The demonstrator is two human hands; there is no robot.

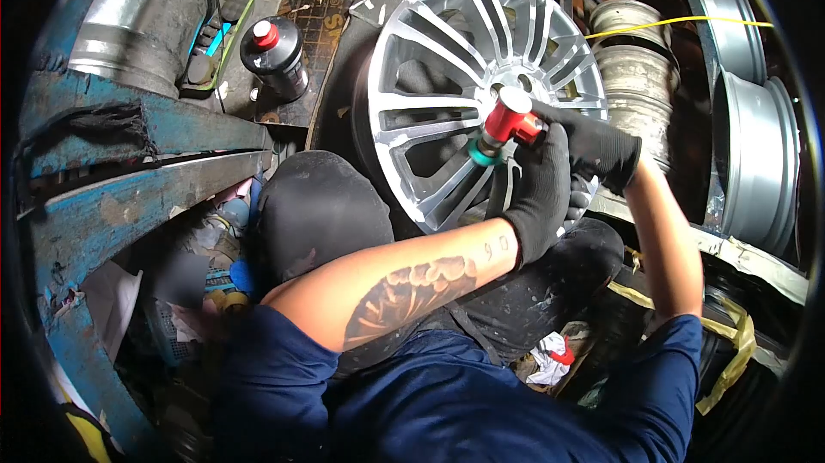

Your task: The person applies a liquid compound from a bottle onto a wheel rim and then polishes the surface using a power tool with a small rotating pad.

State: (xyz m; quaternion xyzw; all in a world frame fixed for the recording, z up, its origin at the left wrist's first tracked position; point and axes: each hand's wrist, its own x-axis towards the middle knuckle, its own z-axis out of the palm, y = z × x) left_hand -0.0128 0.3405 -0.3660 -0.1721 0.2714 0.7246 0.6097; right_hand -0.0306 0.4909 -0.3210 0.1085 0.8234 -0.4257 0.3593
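A silver multi-spoke alloy wheel (430, 109) stands tilted in front of me, facing up towards me. Against its lower spokes, near the hub, is a small red power sander (507, 123) with a green round pad (484, 153). My right hand (597, 149), in a black glove, closes around the rear end of the sander from the right. My left hand (543, 192), also black-gloved, is closed at the tool's near side, over the lower right spokes. Its fingers are partly hidden, but it appears to grip the sander too.
A black bottle with a red cap (279, 59) stands on a board at left. Blue metal beams (146, 136) flank my left side. Several rims (636, 85) and silver wheel barrels (760, 162) fill the right rack. A yellow hose (679, 21) crosses there.
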